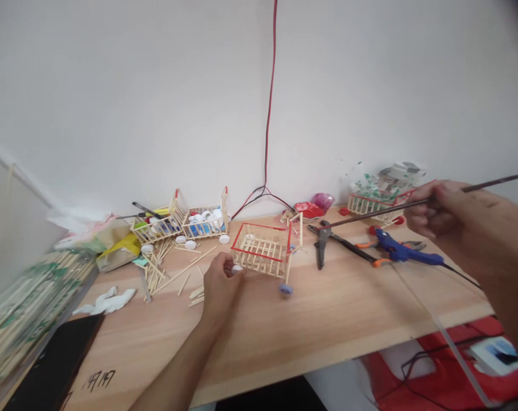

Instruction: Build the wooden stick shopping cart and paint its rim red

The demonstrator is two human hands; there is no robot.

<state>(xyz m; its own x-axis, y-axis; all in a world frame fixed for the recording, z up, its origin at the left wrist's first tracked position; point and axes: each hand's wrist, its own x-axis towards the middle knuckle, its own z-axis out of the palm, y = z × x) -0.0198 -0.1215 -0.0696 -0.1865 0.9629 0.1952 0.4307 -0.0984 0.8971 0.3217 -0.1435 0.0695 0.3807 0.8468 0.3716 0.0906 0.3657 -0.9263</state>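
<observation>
A small shopping cart (261, 257) made of thin wooden sticks, with a red-painted rim, stands in the middle of the table. My left hand (222, 279) is closed at its lower left corner, thumb and fingers pinching the white wheel (237, 269). One front wheel (286, 289) is bluish-purple. Raised at the right, my right hand (449, 220) grips a long, thin, dark paintbrush (383, 209). Its tip points down and left, apart from the cart in this view, over the dark pliers (322, 245).
Two stick carts (205, 228) filled with small items stand at the back left, near loose sticks (156, 274). A blue glue gun (407, 251) and another red-rimmed cart (376, 211) are at right. Bundled sticks (40, 302), a white glove (109, 301) and a dark phone (56, 365) lie left.
</observation>
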